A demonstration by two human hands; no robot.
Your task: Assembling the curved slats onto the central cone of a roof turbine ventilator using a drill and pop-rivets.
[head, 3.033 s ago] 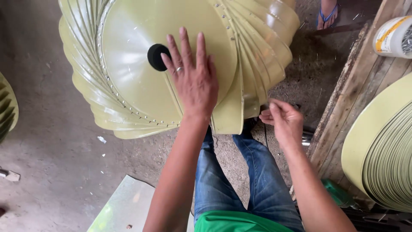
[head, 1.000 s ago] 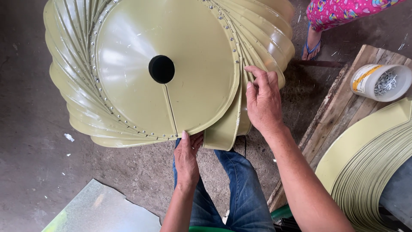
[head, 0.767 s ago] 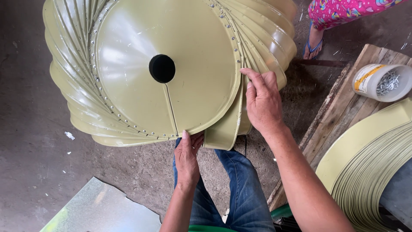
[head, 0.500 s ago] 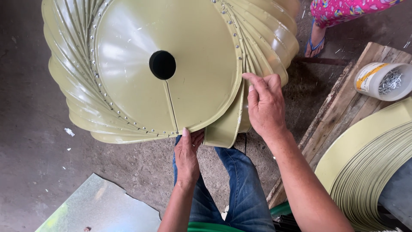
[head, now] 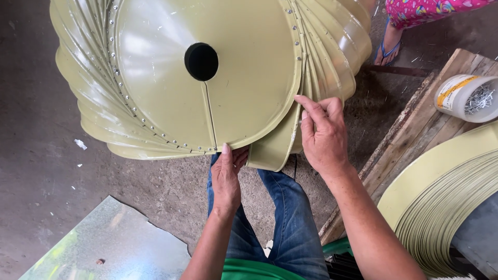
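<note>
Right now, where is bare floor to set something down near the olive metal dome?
Bare concrete floor lies left of the olive metal dome, above the grey sheet. Crowded on the right: wooden planks, white tub of nails, stacked olive strips.

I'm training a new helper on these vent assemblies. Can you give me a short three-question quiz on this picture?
1. True or false: the left hand touches the disc rim near its seam.
2. The right hand is at: A) the tub of nails, B) a loose blade at the rim, C) the centre hole.
3. What lies stacked at the person's right?

Key: 1 true. 2 B. 3 curved green blades.
</note>
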